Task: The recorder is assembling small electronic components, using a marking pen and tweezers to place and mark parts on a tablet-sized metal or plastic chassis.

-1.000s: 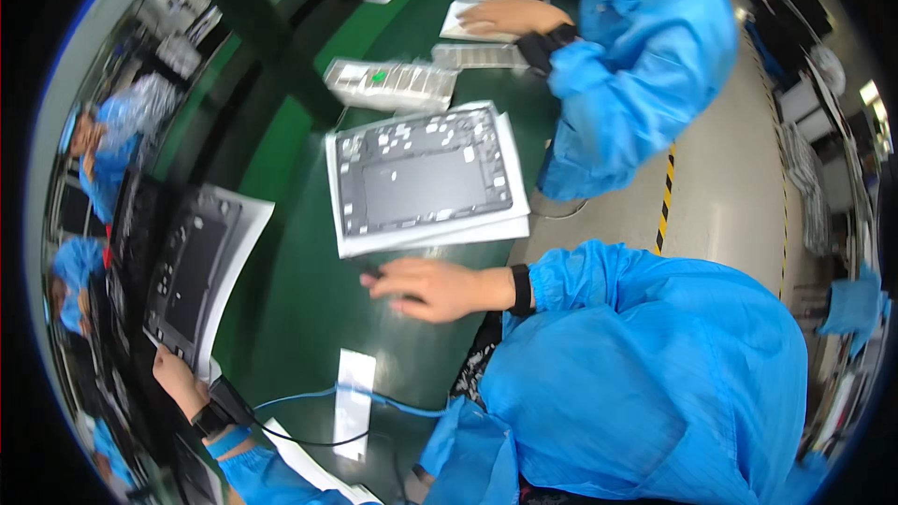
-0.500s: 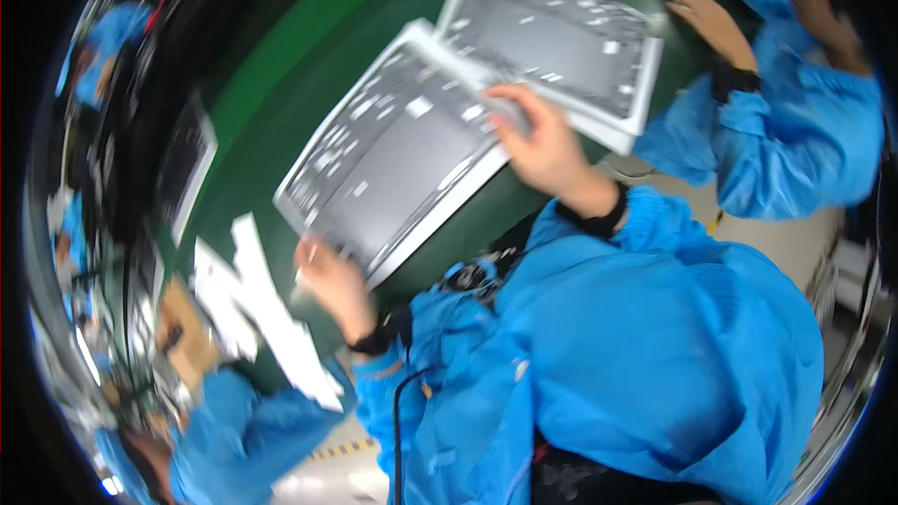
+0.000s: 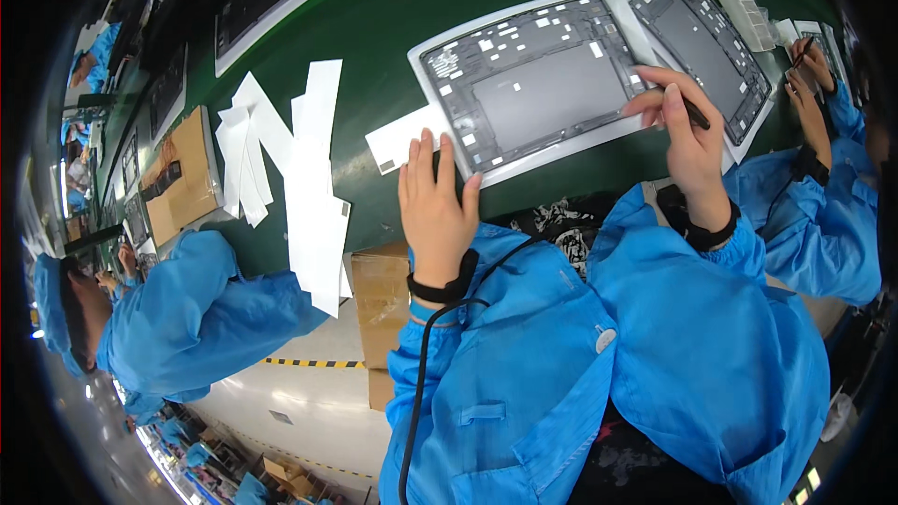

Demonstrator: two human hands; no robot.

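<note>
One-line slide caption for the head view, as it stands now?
Left hand flat on the green belt beside an opened tablet shell on its white tray; right hand holds a dark stylus-like tool at its edge.

A matt grey metal-looking panel [image 3: 547,93] lies on a smooth green belt [image 3: 374,47], beside white paper strips [image 3: 313,196].

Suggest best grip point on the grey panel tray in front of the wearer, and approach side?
Probably the white tray border at its near-left corner, approached from the near edge. It lies flat; that margin is bare beside the left hand. The right hand with its dark tool occupies the right edge.
</note>
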